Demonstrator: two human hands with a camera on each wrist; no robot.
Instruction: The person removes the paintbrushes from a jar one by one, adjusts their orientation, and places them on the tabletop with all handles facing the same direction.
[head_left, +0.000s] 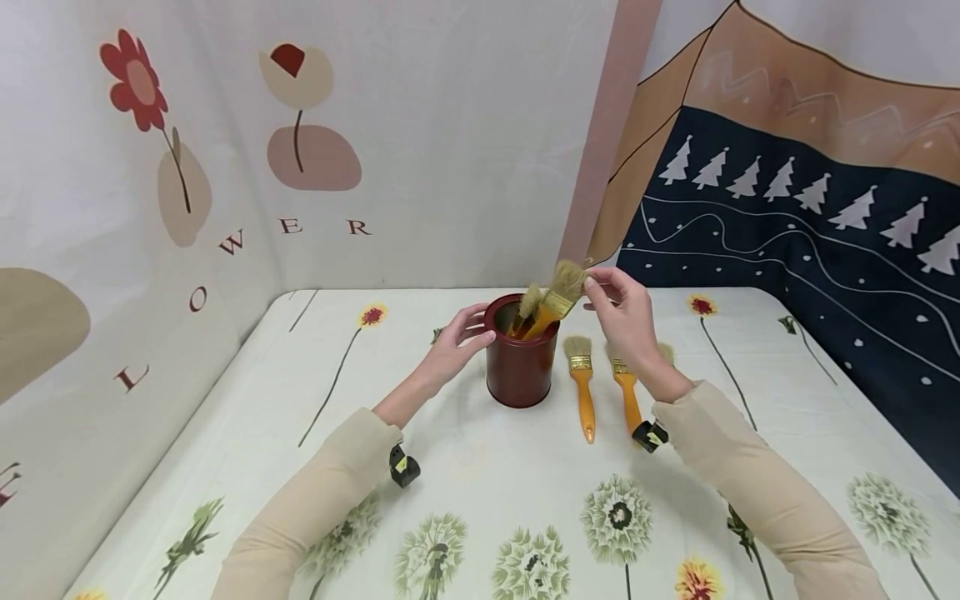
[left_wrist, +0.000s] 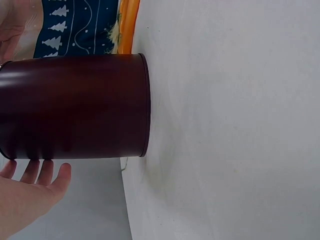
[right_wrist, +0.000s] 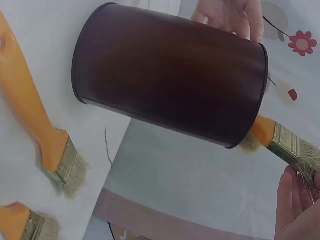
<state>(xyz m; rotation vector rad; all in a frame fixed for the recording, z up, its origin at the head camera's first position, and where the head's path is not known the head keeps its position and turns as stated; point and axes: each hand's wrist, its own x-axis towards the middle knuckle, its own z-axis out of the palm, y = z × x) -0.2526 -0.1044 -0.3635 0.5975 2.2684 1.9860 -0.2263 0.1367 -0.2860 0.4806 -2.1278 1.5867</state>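
A dark red can (head_left: 520, 360) stands on the table with two orange-handled brushes in it, bristles up. My right hand (head_left: 621, 312) pinches the bristle end of the taller brush (head_left: 556, 296), whose handle is down in the can (right_wrist: 165, 75). The same brush (right_wrist: 287, 145) sticks out past the rim in the right wrist view. My left hand (head_left: 459, 337) rests against the can's left side, fingers straight (left_wrist: 42, 175) along its wall (left_wrist: 75, 105). The second brush (head_left: 528, 306) leans inside.
Two more orange brushes (head_left: 581, 379) (head_left: 627, 387) lie on the flowered tablecloth (head_left: 480, 492) just right of the can, one partly under my right wrist. Printed cloth backdrops close in the left, back and right sides.
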